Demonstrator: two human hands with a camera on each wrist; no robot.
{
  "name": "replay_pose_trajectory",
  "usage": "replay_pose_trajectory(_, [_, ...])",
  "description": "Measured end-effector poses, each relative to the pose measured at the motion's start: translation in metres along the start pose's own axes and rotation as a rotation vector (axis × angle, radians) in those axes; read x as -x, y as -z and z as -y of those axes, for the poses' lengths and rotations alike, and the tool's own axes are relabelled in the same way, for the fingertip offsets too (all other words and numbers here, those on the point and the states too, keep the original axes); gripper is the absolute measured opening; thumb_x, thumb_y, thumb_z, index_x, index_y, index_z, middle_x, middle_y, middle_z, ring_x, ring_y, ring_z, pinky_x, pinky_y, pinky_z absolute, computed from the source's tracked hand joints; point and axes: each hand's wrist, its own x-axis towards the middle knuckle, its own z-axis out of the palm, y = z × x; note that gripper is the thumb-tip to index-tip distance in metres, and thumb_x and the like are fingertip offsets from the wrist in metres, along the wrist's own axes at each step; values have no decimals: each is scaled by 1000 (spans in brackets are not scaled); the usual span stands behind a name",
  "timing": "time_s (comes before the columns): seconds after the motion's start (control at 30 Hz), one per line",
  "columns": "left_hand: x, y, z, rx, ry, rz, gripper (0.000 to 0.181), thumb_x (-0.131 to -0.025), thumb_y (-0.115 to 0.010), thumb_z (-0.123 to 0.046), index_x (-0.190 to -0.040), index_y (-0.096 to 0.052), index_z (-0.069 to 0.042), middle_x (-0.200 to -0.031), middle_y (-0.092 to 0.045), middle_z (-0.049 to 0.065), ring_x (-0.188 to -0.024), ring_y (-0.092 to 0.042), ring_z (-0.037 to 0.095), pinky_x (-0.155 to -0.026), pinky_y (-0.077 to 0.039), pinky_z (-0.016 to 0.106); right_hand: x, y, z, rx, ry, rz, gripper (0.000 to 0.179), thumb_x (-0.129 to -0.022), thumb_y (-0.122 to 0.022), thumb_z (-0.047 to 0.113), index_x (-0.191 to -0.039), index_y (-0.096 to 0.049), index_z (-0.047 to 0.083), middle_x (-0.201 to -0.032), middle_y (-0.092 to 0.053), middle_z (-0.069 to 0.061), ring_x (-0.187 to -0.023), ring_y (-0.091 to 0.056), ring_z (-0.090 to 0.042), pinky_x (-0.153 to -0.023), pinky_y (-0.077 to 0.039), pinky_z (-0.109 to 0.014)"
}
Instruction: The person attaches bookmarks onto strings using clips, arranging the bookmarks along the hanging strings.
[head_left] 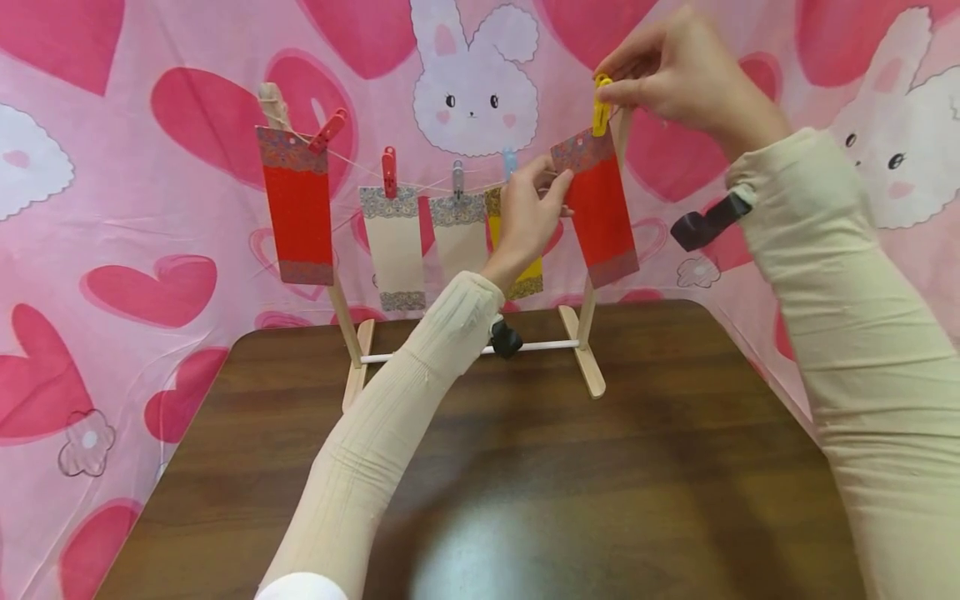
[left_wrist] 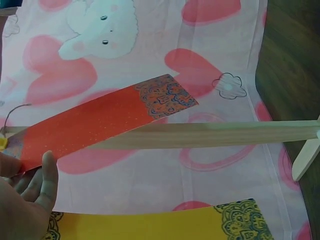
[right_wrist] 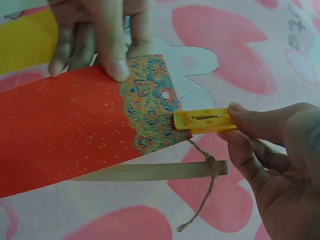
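Note:
My right hand (head_left: 686, 79) pinches a yellow clothespin (head_left: 602, 107) between thumb and fingers. The clothespin's tip sits on the patterned top edge of a red paper card (head_left: 600, 208), as the right wrist view shows up close (right_wrist: 200, 120). With my left hand (head_left: 528, 208) I pinch the same card by its side edge near the top; its thumb lies on the front (right_wrist: 112, 50). A small hole shows in the card's patterned band. The knotted twine (right_wrist: 210, 165) runs beside the clothespin, at the tip of the wooden post (right_wrist: 155, 171).
Another red card (head_left: 300, 212) hangs from a red clothespin (head_left: 327, 131) at the left. Two cream cards (head_left: 393, 250) and a yellow card (head_left: 528, 279) hang between, the yellow one partly behind my left hand. The wooden stand (head_left: 582, 354) stands on a brown table (head_left: 600, 483) before a pink backdrop.

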Motion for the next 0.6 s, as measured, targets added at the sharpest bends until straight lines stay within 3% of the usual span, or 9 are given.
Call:
replay_pose_trajectory(0.17, [-2,4,2,10,19,9,12,-100,-59,-10,-93,-58,-1,-88,-68,13,-75,-71,29,-65,-58,25,0,-8,1,103,13,2,27,-91,-73,15,-115,-74,1,-80,-61,26,-70,-56,1,-63,-43,-13])
replay_pose_trajectory(0.3, [2,9,6,-39,45,58,16,-101,-58,-14,-105,-66,-1,-93,-70,11,-83,-72,21,-72,-58,24,5,-14,2,137,5,16,34,-94,-69,16,-125,-68,2,-100,-71,1,-74,-57,1,-66,-45,-12])
replay_pose_trajectory(0.4, [10,13,10,-66,54,107,20,-102,-58,-15,-112,-67,0,-101,-72,12,-88,-71,15,-77,-57,24,16,-20,2,155,2,2,42,-95,-67,15,-136,-61,5,-120,-68,-13,-82,-60,-3,-71,-48,-12])
replay_pose_trajectory(0.6, [31,24,19,13,32,156,21,-100,-58,-8,-113,-66,5,-105,-70,19,-91,-72,27,-77,-59,32,52,-29,0,160,-15,-139,54,-95,-66,16,-147,-50,14,-132,-63,-7,-99,-68,-26,-87,-54,-21])
